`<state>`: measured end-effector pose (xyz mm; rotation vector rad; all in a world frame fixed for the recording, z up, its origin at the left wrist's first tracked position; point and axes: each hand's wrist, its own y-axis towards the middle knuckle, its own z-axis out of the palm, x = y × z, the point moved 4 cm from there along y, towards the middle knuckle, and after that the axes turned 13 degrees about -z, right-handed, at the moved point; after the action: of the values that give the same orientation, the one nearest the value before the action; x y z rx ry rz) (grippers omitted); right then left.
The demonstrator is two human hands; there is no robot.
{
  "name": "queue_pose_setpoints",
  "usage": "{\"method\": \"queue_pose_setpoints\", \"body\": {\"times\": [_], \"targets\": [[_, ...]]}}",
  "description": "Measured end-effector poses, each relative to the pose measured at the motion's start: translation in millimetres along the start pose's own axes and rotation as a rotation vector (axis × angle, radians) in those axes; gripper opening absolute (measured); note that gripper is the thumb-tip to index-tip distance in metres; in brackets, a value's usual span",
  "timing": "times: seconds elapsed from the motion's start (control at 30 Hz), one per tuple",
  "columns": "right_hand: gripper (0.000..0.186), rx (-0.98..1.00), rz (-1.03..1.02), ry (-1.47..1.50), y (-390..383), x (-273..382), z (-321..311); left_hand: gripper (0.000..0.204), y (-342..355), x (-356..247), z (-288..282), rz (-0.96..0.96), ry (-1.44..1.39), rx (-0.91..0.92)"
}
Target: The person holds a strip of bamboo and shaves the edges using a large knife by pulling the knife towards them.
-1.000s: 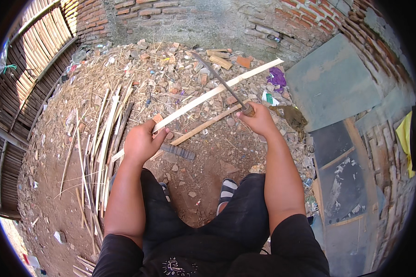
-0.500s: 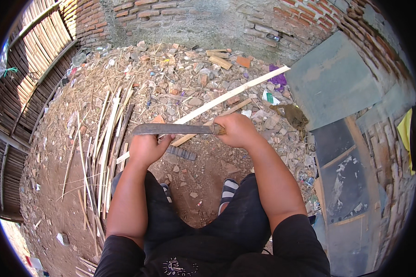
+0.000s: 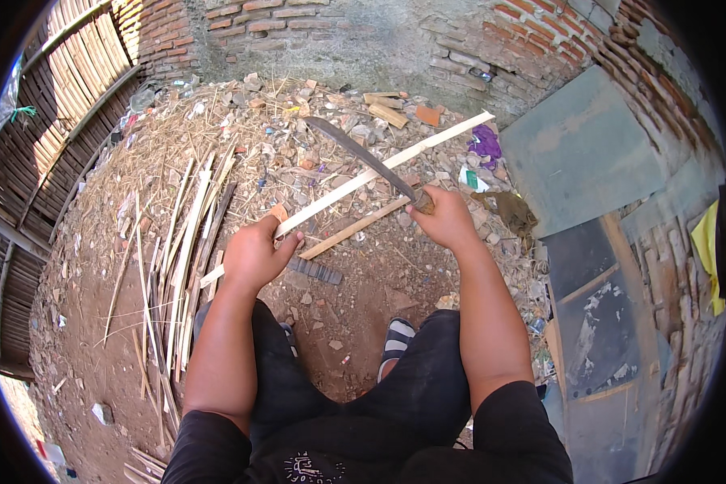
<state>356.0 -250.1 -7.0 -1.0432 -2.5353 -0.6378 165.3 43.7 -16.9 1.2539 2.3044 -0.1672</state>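
Observation:
My left hand [image 3: 254, 254] is closed around a long pale bamboo strip [image 3: 331, 198], which slants from low left to far right across the middle. In my right hand [image 3: 448, 218] is the wooden handle of a machete [image 3: 353, 147]. Its dark blade points away and to the left, passing above the strip; whether it touches the strip I cannot tell. Beyond my left hand's thumb, a shorter wooden stick [image 3: 353, 229] lies on the ground beneath the strip. Next to that hand is a grey ridged block [image 3: 316, 270] on the dirt.
Several cut strips [image 3: 187, 242] lie in a pile at left. Rubble and straw cover the ground up to a brick wall [image 3: 315, 36]. Grey-green sheets [image 3: 581, 149] and a dark framed panel [image 3: 601, 315] lean at right. A bamboo-slat wall [image 3: 64, 105] stands at left.
The machete has swung from lying level above my left hand to pointing away over the strip. My right hand has shifted slightly right. My left hand stays in nearly the same place.

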Motion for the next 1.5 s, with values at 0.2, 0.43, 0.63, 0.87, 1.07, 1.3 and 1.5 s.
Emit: {"method": "queue_pose_setpoints", "body": {"times": [0.2,0.43,0.63,0.87,1.07,1.3,1.5], "targets": [[0.029,0.239,-0.247,-0.076,-1.7,52.3,26.8,0.049,-0.3,4.6,8.7,0.0,0.009,0.05],[0.039,-0.07,0.017,-0.036,-1.3,-10.5,-3.7,0.046,-0.9,-2.4,-4.9,-0.033,0.029,0.029],[0.042,-0.127,0.129,0.034,-1.8,-23.0,-10.0,0.048,-0.4,1.0,0.8,0.015,-0.01,0.012],[0.031,0.079,-0.201,-0.063,-1.7,30.9,20.4,0.047,0.3,3.4,7.9,0.041,0.004,0.025],[0.036,0.145,-0.12,-0.041,2.0,19.2,12.5,0.046,-2.2,-1.6,-2.0,-0.01,0.021,0.024],[0.045,-0.144,0.12,-0.043,-2.5,-18.8,-19.5,0.046,0.8,2.6,-3.6,0.012,-0.013,-0.028],[0.034,0.018,-0.064,-0.01,1.0,20.8,6.1,0.046,-0.6,2.1,2.6,-0.019,-0.013,0.018]]}}
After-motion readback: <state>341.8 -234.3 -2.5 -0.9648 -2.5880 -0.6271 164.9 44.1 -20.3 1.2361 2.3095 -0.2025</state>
